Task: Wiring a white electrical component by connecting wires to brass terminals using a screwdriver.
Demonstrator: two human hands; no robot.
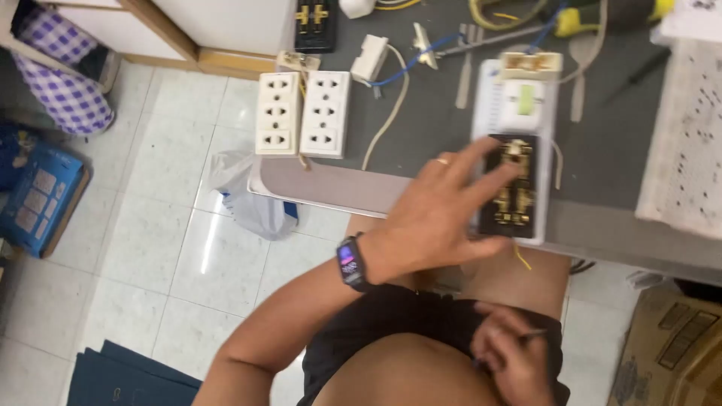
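From the head view we see our left hand (pixel 432 218) spread flat, fingers open, resting on the black opened socket strip (pixel 514 188) at the near edge of the grey tabletop (pixel 602 150), our right hand (pixel 511 353) low by our lap, pinching a thin tool (pixel 532 335), two cream socket blocks (pixel 303 114) far left.

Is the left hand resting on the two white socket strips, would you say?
No, the left hand lies on the opened black strip; the white socket strips sit apart, untouched.

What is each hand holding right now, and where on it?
The left hand presses fingers on the opened black-and-brass power strip base, gripping nothing. The right hand pinches a thin dark tool by its lower end.
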